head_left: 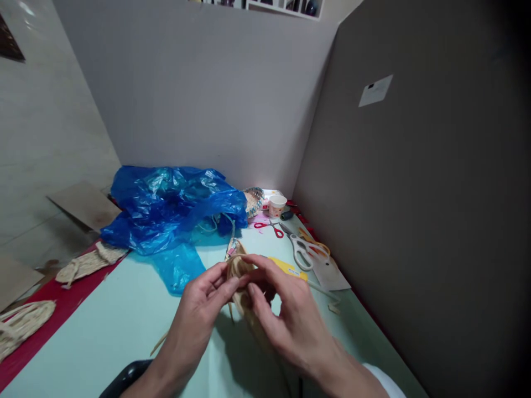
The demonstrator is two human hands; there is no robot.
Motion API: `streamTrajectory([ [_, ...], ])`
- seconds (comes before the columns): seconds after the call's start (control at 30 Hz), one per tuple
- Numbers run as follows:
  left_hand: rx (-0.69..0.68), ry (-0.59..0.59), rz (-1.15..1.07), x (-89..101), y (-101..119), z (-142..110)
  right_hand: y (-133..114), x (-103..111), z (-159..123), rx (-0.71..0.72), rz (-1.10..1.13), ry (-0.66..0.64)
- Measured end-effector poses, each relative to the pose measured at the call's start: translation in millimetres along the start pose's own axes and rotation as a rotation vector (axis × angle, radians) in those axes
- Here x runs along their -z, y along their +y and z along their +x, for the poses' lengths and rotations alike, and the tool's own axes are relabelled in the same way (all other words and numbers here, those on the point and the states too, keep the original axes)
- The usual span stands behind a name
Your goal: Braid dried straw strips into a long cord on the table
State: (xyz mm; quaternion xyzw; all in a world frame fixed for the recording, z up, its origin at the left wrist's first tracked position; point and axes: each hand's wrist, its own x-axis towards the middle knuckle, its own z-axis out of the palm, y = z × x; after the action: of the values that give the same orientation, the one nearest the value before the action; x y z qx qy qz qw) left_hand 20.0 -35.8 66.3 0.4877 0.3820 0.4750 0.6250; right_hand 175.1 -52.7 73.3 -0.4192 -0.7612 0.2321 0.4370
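Note:
Above the middle of the table, both hands hold a pale woven straw piece, seen nearly edge-on and partly hidden by my fingers. My left hand pinches its left side between thumb and fingers. Across from it, my right hand is closed on the right side, thumb and fingertips pressed near a thin strand at the top. A patterned strip shows just behind the piece. Loose straw ends hang below and by my left wrist.
A crumpled blue plastic bag lies at the back left. Woven straw sandals rest on the red left edge. Red scissors, white-handled scissors, a paper cup and a yellow packet lie right. Grey partitions enclose the table.

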Motion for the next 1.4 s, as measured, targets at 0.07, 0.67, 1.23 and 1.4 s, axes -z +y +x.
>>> streamTrajectory([
  [0.07, 0.006, -0.019, -0.037, -0.4, -1.0, -1.6, 1.2, 1.7, 1.9, 0.006, -0.095, 0.115],
  [0.67, 0.032, 0.087, -0.077, 0.9, -0.9, -0.9, 5.0, -4.9, 7.3, -0.404, 0.303, -0.080],
  [1.23, 0.080, -0.034, -0.051, 2.6, -2.6, -1.0, 13.7, -7.2, 5.0, -0.405, 0.511, -0.104],
  [1.4, 0.077, -0.026, 0.016, 4.9, -3.9, 0.3, 15.2, -7.6, 5.5, -0.408, 0.508, -0.123],
])
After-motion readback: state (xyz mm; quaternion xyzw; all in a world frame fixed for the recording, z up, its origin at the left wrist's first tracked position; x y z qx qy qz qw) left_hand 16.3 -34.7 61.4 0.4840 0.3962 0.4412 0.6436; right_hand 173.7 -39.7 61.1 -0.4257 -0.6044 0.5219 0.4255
